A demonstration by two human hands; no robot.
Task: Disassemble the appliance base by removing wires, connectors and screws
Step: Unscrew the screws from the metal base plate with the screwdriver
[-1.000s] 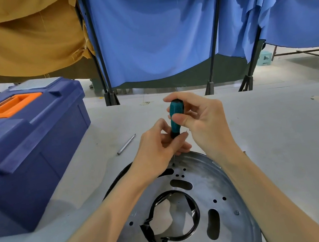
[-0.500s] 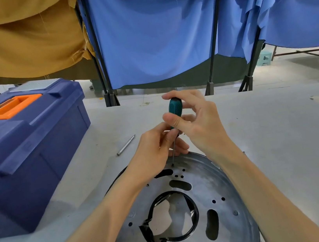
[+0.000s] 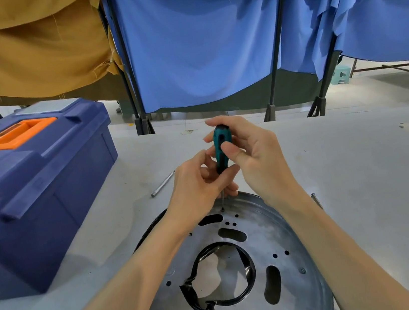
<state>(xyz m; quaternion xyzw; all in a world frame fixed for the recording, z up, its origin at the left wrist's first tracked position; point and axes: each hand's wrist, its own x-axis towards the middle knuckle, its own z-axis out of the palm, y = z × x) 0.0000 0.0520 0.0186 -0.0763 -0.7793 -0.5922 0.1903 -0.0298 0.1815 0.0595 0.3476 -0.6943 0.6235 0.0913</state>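
A round metal appliance base (image 3: pixel 283 238) with holes, slots and a black ring around its centre opening lies on the table in front of me. A teal-handled screwdriver (image 3: pixel 220 144) stands upright, its thin tip on a screw (image 3: pixel 222 209) near the base's far rim. My right hand (image 3: pixel 254 158) grips the handle with thumb and fingers. My left hand (image 3: pixel 197 184) pinches the lower part of the handle and shaft, steadying it. Another screw (image 3: pixel 302 270) sits on the base's right side.
A closed blue toolbox (image 3: pixel 36 183) with an orange handle stands at the left. A thin metal rod (image 3: pixel 162 183) lies on the grey table beyond my left hand, and another small metal piece (image 3: pixel 316 201) lies right of the base. Blue and tan cloths hang behind.
The screwdriver tip has come down onto the screw near the far rim. My right thumb has shifted on the handle. Both hands stay on the tool.
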